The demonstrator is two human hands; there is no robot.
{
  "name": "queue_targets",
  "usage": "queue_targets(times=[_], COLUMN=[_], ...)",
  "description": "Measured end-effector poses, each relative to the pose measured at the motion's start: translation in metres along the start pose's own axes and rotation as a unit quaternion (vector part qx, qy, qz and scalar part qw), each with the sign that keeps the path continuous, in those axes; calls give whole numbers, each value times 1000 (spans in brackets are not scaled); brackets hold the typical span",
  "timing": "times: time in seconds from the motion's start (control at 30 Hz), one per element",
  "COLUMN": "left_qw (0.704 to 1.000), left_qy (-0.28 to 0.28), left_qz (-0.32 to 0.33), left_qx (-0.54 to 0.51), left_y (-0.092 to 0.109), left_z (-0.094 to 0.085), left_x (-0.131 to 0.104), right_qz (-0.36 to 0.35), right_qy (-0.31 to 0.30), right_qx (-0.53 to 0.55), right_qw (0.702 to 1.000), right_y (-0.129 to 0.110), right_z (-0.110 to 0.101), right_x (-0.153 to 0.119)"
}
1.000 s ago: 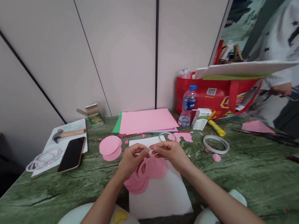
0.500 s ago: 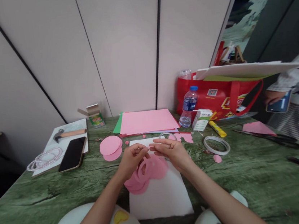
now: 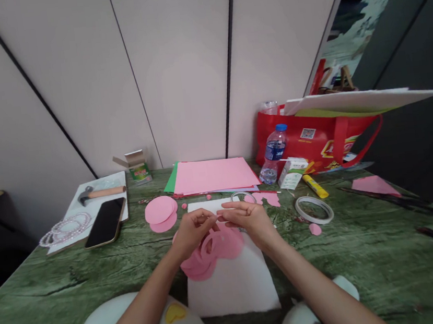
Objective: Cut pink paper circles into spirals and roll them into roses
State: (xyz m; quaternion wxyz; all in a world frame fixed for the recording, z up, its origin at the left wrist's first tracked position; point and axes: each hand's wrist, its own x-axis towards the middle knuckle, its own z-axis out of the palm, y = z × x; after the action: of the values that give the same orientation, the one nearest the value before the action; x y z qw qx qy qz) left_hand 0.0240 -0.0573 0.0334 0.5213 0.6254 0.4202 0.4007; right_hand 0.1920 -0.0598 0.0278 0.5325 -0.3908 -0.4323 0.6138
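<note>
My left hand (image 3: pixel 194 231) and my right hand (image 3: pixel 247 220) meet above a white sheet (image 3: pixel 241 285), fingertips almost touching. Both are closed in a pinch. Whatever lies between the fingertips is too small to make out. Just below them, pink paper pieces (image 3: pixel 200 269) with rounded edges overlap on the upper part of the sheet; one shows a ring-like opening. My left fingers partly cover these pieces. Left of my left hand lie pink paper circles (image 3: pixel 160 209), stacked. Behind my right hand rests a thin tape roll (image 3: pixel 243 194) beside pink paper scraps (image 3: pixel 270 198).
Pink sheets (image 3: pixel 214 175) lie by the wall. At right are a water bottle (image 3: pixel 274 155), small carton (image 3: pixel 292 172), glue stick (image 3: pixel 314 185), tape roll (image 3: pixel 314 210), scissors (image 3: pixel 406 200) and red bag (image 3: pixel 316 142). At left are a phone (image 3: pixel 105 223), hammer (image 3: pixel 104 192) and beads (image 3: pixel 65 229).
My fingertips have come slightly closer together, with the hands otherwise nearly in place. The person holding a phone at the far right is out of view now.
</note>
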Motion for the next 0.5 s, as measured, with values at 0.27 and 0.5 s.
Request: queue_targets(times=[0.27,0.5], left_qw=[1000,999], left_qy=[8,0], left_qz=[16,5], left_qx=[25,33], left_y=[0,2], left_z=[0,0], left_x=[1,0], right_qz=[-7,-15], right_qy=[23,40], right_qx=[-26,-32], right_qw=[999,999], right_y=[-3,-5], right_z=[3,5], right_x=[-2,-3])
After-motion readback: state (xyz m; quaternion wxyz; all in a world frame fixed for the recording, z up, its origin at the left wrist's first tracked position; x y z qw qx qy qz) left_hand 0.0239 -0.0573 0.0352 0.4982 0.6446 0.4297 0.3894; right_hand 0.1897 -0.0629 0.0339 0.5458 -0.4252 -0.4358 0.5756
